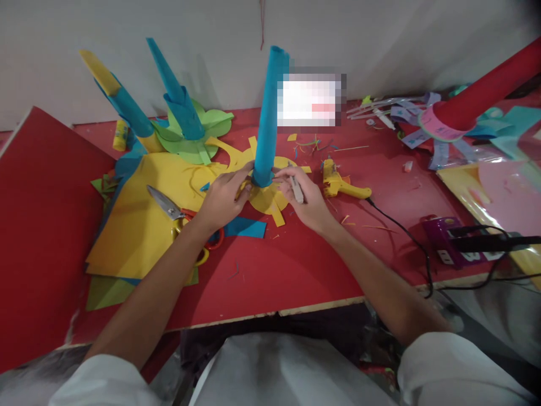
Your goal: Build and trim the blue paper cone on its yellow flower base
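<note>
A rolled blue paper tube (267,118) stands upright, leaning slightly, on a yellow paper flower shape (270,204) on the table. Its lower end is between my hands. My left hand (226,194) has its fingers closed against the left side of the tube's base. On the other side, my right hand (307,197) reaches the base with its fingertips. A slim grey-white tool (296,189), perhaps a cutter, is tucked in that hand; its working end is hidden. Scissors (167,204) with red and yellow handles lie beside my left wrist, partly under the forearm.
Yellow paper sheets (122,225) are stacked at left, near a red board (38,225). Two finished-looking paper tubes, one on a green flower (217,123), stand behind. At right are a yellow glue gun (344,187), its cord, a purple power box (450,239) and a red cone (486,90).
</note>
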The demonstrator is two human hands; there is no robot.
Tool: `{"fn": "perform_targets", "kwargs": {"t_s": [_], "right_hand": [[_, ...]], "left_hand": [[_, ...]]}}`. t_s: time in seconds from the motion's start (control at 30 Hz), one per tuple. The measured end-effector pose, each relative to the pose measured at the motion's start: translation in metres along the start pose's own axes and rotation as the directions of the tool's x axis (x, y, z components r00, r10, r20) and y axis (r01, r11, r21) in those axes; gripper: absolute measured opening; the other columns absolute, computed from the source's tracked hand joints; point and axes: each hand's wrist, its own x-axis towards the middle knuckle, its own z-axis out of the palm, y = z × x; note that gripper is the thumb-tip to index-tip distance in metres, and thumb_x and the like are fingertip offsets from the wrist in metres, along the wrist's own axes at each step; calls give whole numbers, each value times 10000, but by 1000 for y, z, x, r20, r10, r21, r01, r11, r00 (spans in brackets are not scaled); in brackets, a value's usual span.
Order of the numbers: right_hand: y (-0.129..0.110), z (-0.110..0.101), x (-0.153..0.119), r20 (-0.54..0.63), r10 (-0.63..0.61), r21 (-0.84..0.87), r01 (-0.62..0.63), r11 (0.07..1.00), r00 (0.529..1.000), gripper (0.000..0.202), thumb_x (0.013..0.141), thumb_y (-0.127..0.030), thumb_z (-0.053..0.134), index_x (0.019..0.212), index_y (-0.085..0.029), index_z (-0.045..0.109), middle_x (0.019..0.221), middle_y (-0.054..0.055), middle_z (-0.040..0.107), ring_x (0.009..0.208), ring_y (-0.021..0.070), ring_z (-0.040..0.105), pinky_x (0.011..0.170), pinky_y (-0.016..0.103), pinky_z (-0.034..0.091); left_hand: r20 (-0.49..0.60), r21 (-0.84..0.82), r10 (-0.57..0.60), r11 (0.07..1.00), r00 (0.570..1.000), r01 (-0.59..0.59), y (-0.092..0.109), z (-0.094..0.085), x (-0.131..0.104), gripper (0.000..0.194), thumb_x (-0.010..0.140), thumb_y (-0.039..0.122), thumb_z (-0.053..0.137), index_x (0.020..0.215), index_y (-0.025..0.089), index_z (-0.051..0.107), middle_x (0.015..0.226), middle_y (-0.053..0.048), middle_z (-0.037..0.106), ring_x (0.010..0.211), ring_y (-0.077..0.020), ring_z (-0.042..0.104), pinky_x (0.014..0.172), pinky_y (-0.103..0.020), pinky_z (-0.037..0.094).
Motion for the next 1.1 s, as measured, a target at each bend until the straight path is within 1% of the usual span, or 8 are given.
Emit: {"fn": "perform_targets", "kwargs": {"t_s": [0.2,0.3,0.37,0.5,0.6,0.7,0.93,1.1], "right_hand": [[-6,-2,-2,44,-43,-2,43,999,998,277,1015,-408,570,1280,-325,561,1492,35,596,1388,258,602,1211,484,495],[-1,-4,0,11,-13,-73,14,997,1000,313,1003,-421,583,1293,-309,555,1438,58,639,1366,271,615,1183,489,516],[2,-5,2,-52,4,-138,-11,990,999,298,992,-418,592,1262,-298,554,1368,69,686,1328,269,642,1145,477,538],[6,-6,3,-133,21,-193,-47,980,991,230,992,-438,581,1174,-299,555,1322,64,721,1218,248,709,1042,432,581],[6,-4,2,-103,27,-157,-43,987,994,236,991,-453,596,1165,-300,554,1272,59,728,1172,247,730,1020,423,594],[6,-3,2,-76,10,-136,-20,991,997,254,987,-441,615,1191,-304,551,1269,63,701,1197,254,712,1069,448,582],[10,-7,4,-54,-21,-78,17,997,998,297,988,-442,620,1246,-314,546,1368,73,635,1324,260,632,1113,488,587],[11,-7,5,-23,9,-57,-10,998,1000,271,987,-435,618,1209,-308,527,1337,76,643,1366,260,613,1137,490,580]], "left_hand": [[-62,26,75,997,995,-74,10,-5,-1,379,1065,292,443,1408,229,591,1194,-77,785,1049,-239,750,1012,-421,527],[-106,21,110,994,988,-109,12,-5,-1,343,1069,278,439,1360,244,615,1228,-65,781,1063,-225,743,1011,-413,526],[-112,5,72,997,991,-72,10,-3,-1,351,1062,282,444,1369,238,608,1276,-78,758,1118,-233,720,1038,-423,522],[-9,-11,-32,999,999,32,1,3,1,567,1025,344,499,1569,199,432,1402,-141,676,1257,-290,652,1092,-479,507],[126,-10,6,1000,992,-5,-4,8,1,709,1003,329,507,1655,164,282,1418,-156,663,1317,-311,620,1181,-534,433],[179,-14,37,999,983,-36,-2,9,0,705,1000,282,493,1659,173,271,1477,-139,636,1383,-304,586,1273,-567,311],[75,-32,114,993,991,-112,7,1,1,467,1052,270,445,1516,225,477,1321,-60,747,1279,-250,661,1240,-490,380],[43,16,156,987,987,-157,4,1,0,325,1075,279,430,1241,224,703,1128,-88,773,1071,-260,711,976,-439,522]]}}
